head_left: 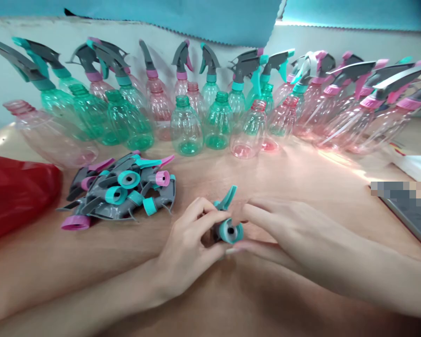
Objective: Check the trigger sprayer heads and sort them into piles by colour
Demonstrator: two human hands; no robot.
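A grey and turquoise trigger spray head (pixel 231 231) is between my hands, low over the table, its round collar opening facing me and its turquoise trigger pointing up. My left hand (pixel 192 238) is closed around the body from the left, partly hiding it. From the right, my right hand (pixel 279 224) pinches at the collar, fingers above and thumb below. To the left lies a pile of loose trigger spray heads (pixel 121 189), grey with turquoise or pink collars.
Behind stand several open bottles, including a clear green bottle (pixel 187 126) and a pink one (pixel 247 131). Spray-topped bottles (pixel 210 91) line the wall. A red plastic bag (pixel 17 192) sits at left; a dark flat device (pixel 407 215) lies at right.
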